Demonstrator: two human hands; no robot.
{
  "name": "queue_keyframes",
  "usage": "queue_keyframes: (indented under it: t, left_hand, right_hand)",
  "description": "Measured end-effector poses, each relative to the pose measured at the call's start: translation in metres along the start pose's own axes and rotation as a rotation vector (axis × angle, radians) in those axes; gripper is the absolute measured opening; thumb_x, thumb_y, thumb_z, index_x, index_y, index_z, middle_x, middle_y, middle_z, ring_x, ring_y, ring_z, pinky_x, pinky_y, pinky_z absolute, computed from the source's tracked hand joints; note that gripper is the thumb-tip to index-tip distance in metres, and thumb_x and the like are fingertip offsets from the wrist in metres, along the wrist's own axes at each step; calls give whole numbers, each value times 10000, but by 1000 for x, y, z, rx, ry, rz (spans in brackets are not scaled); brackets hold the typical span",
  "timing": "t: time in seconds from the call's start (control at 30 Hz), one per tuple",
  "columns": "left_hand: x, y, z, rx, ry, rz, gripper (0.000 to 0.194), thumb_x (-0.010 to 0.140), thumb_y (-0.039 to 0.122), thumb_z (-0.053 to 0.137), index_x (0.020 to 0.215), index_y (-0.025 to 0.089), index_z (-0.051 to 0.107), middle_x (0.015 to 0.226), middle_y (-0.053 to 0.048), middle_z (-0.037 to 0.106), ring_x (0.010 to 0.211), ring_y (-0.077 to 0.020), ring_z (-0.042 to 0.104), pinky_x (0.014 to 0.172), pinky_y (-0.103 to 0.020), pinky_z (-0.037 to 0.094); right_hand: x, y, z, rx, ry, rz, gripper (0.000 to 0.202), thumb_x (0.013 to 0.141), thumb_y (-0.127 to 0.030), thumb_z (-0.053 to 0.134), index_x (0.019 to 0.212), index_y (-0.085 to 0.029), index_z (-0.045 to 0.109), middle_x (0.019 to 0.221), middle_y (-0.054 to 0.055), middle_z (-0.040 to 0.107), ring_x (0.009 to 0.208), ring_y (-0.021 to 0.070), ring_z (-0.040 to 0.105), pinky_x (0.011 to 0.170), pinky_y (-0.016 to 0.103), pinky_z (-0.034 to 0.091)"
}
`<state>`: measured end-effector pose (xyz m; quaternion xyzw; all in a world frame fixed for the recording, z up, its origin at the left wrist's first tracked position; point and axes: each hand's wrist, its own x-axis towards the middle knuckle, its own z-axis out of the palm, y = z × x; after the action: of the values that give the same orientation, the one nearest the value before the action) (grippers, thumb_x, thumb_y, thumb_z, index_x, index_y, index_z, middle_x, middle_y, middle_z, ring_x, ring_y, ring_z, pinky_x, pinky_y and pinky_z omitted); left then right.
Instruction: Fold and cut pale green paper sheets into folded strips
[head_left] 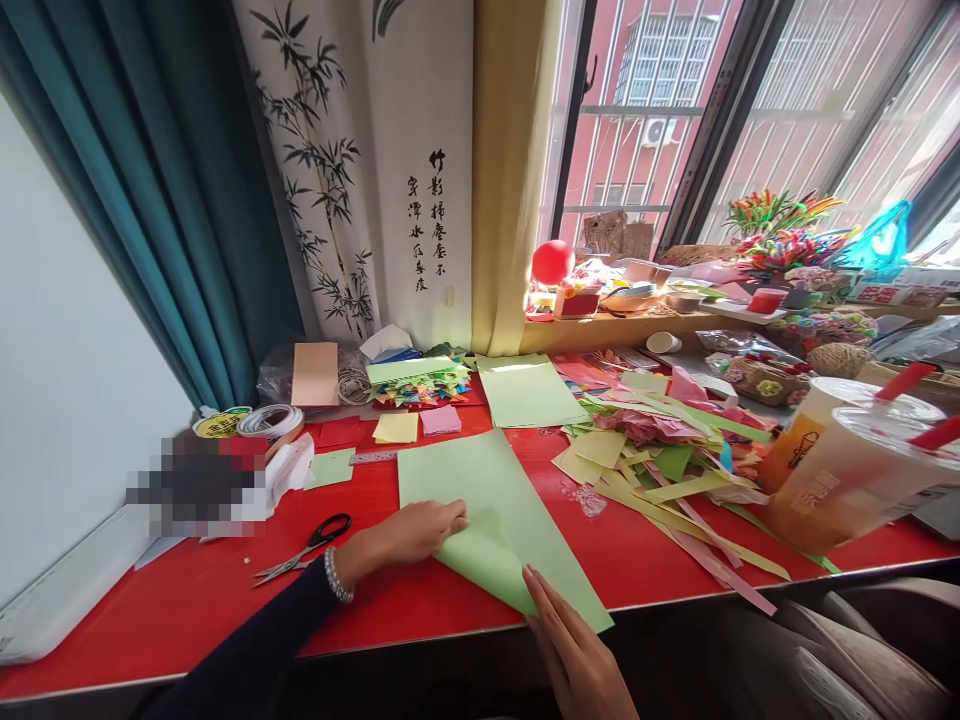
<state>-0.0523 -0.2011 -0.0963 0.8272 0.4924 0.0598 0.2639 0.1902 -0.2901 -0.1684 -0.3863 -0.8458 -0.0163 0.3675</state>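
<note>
A large light-green paper sheet (491,480) lies on the red tabletop, its near left corner turned up and over. My left hand (424,530), wearing a beaded bracelet, has its fingers curled shut on that turned corner. My right hand (574,640) is at the sheet's front edge, fingers held together on the paper at the near end of the bend; the thumb side is partly hidden. Left of the sheet, black-handled scissors (304,550) lie with their blades pointing left. A small lace-patterned strip (373,458) is beside the sheet's left edge.
Paper strips and offcuts (660,460) heap up at right, beside two drink cups (847,480) with red straws. Another green sheet stack (529,390) lies behind. Small yellow squares (396,428) and pink squares (441,420) are near folded colourful paper pieces (427,385).
</note>
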Motion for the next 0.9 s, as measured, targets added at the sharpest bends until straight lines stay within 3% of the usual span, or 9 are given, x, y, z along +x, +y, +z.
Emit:
queue_keyframes:
  t: [0.17, 0.27, 0.37, 0.5, 0.6, 0.73, 0.9]
  left_hand:
    - [4, 2, -19, -137, -48, 5, 442, 867, 545, 360, 1148, 227, 486, 848, -16, 583, 747, -170, 551, 613, -231, 396]
    - [0, -1, -25, -383, -108, 10, 423, 805, 495, 519, 1130, 225, 535, 1053, -36, 604, 956, -205, 557, 763, -241, 419]
    - [1, -5, -24, -514, -133, 11, 362, 797, 445, 543, 1069, 208, 577, 1061, -31, 615, 984, -218, 553, 801, -252, 418]
    - [15, -13, -18, -423, -39, -51, 355, 830, 460, 474, 1008, 174, 586, 1008, -32, 619, 926, -208, 552, 784, -255, 419]
    - [28, -19, -17, -369, -6, -74, 379, 852, 463, 418, 1011, 158, 578, 989, -36, 631, 912, -205, 563, 777, -257, 429]
    - [42, -27, -17, -236, 58, -132, 422, 839, 444, 443, 1142, 168, 542, 1160, -68, 599, 1049, -230, 535, 879, -285, 400]
    - [53, -30, -17, -142, 100, -89, 445, 864, 419, 415, 1263, 233, 479, 1239, -58, 549, 1111, -224, 496, 920, -293, 375]
  right_hand:
    - [-4, 7, 2, 144, 62, 66, 581, 908, -63, 336, 1437, -252, 192, 1248, 35, 571, 1086, 161, 582, 867, 220, 514]
    - [-3, 12, 2, 174, 111, 123, 567, 914, -86, 348, 1430, -278, 213, 1237, 10, 579, 1046, 155, 605, 852, 202, 516]
    - [2, 17, -3, 157, 75, 115, 565, 909, -102, 389, 1427, -260, 228, 1224, 16, 589, 1034, 143, 611, 847, 183, 512]
    - [17, 27, -16, 20, 65, 139, 473, 897, -153, 443, 1362, -200, 374, 1258, 64, 561, 1087, 170, 580, 851, 210, 519]
    - [27, 36, -24, -118, 101, 53, 410, 886, -166, 455, 1296, -167, 467, 1297, 88, 521, 1159, 218, 523, 906, 307, 506]
    - [33, 48, -26, -223, 31, -99, 390, 881, -156, 451, 1269, -151, 495, 1244, 60, 569, 1171, 219, 512, 960, 378, 470]
    - [34, 51, -23, -296, 13, -132, 342, 890, -144, 424, 1207, -102, 546, 1202, 85, 597, 1141, 203, 540, 955, 353, 482]
